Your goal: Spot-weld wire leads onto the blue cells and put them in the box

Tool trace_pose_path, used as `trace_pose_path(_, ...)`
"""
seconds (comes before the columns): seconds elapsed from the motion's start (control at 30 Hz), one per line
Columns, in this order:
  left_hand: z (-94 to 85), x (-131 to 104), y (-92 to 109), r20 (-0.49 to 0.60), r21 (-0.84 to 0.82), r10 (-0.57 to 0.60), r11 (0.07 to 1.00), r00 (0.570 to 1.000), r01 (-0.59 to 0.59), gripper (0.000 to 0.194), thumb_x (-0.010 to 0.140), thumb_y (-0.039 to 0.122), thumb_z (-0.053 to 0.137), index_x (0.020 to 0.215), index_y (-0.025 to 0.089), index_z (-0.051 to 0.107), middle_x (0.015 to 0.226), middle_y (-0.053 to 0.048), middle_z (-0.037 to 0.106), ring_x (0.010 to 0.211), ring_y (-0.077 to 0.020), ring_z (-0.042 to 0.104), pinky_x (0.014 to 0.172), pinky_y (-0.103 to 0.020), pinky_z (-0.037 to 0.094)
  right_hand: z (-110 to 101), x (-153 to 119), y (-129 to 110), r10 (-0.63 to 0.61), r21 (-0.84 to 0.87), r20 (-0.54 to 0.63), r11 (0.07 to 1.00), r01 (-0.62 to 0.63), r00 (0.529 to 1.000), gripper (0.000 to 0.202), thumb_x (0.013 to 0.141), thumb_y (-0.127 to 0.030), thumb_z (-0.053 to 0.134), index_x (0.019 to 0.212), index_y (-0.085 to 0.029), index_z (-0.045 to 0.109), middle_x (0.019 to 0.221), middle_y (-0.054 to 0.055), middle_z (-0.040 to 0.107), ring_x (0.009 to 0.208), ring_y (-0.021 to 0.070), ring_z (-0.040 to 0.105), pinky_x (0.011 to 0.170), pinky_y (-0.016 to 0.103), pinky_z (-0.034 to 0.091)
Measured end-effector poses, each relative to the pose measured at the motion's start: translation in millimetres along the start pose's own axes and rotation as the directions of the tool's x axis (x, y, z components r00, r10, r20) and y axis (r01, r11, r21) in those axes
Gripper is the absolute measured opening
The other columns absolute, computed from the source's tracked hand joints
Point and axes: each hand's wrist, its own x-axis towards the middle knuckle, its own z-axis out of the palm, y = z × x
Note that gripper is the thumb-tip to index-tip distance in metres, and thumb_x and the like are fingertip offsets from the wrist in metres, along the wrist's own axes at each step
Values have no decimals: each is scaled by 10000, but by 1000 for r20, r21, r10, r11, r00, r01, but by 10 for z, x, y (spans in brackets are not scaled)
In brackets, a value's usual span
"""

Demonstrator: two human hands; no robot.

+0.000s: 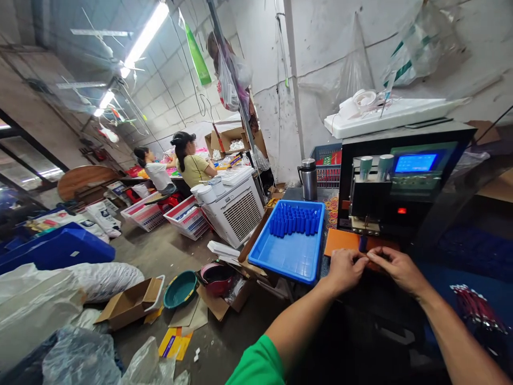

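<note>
A small dark blue cylinder (363,244), resembling a battery cell, stands upright below the head of a black benchtop machine (371,200). At its lower end, my left hand (347,270) is closed, with the fingers bent and the thumb towards the cylinder. From the other side my right hand (396,267) pinches at the same spot with thumb and forefinger. My fingertips hide the cylinder's base. Beneath it lies an orange plate (340,241). To the left, a blue tray (286,261) holds many similar blue cylinders (294,220), standing in rows towards its far side.
Behind the tray stand a steel flask (308,181) and a grey crate (328,174). Red wires with white ends (476,307) lie at right. An air cooler (238,206), a green basin (180,290) and cartons occupy the left. Two people (194,166) sit farther back.
</note>
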Motion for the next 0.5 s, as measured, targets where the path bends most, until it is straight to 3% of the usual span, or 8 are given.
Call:
trace_pose_path(0.2, -31, 81, -79, -20, -190, 116, 975, 993, -117, 247, 898, 319, 553, 943, 183, 755, 892, -45, 756, 815, -170, 672, 802, -282, 497, 21, 25, -105, -22, 24, -33, 999, 23, 999, 506, 622, -676, 711, 671, -173, 693, 647, 58, 665, 611, 177, 566, 609, 298, 455)
trace_pose_path(0.3, -56, 140, -141, -132, -279, 95, 951, 987, -129, 231, 887, 317, 573, 968, 170, 731, 896, -56, 735, 802, -162, 661, 768, -278, 515, 39, 82, -107, 72, 174, -116, 983, -51, 991, 485, 622, -651, 718, 675, -175, 639, 527, -7, 552, 482, 120, 457, 473, 253, 369)
trace_pose_path(0.4, -84, 204, -207, -284, -240, 116, 952, 952, -188, 194, 875, 308, 593, 944, 166, 706, 906, -68, 680, 791, -159, 635, 751, -292, 525, 45, 155, -68, 149, 333, -162, 939, -88, 975, 461, 624, -621, 729, 668, -185, 587, 516, -30, 518, 437, 91, 408, 410, 222, 303)
trace_pose_path(0.5, -99, 290, -248, -278, -144, 270, 937, 922, -318, 189, 847, 288, 635, 988, 184, 706, 1095, -105, 632, 1040, -210, 619, 931, -371, 511, 43, 205, -30, 170, 410, -178, 908, -84, 969, 429, 626, -579, 741, 668, -185, 577, 518, -38, 516, 419, 76, 392, 389, 209, 278)
